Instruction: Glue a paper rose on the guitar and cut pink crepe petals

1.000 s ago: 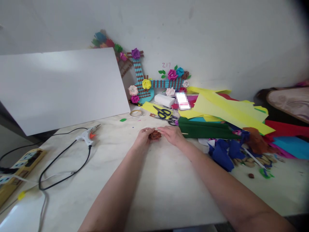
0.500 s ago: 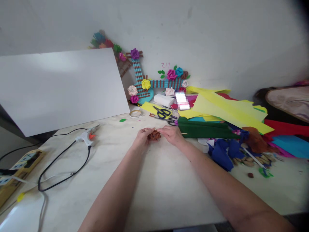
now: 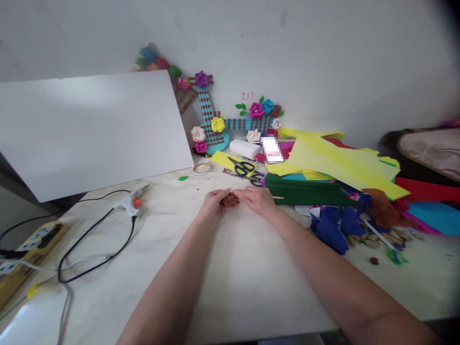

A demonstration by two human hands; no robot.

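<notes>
Left hand (image 3: 212, 203) just beside right hand (image 3: 259, 199)

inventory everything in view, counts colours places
wall: one, pale, back
table: one, whitish, beneath
board: one, white, left
glue gun: one, white, left
power strip: one, yellow, left
loose leaf: one, green, centre
tape roll: one, pale, centre
scissors: at least two, dark, centre
flowered craftwork: count unclear, multicoloured, against wall
paper sheets: several, multicoloured, right
scraps: many, mostly blue, right
crumpled piece: one, brown, centre
stick: one, pale, centre
left hand: one, bare, at crumpled piece
right hand: one, bare, at stick
</notes>
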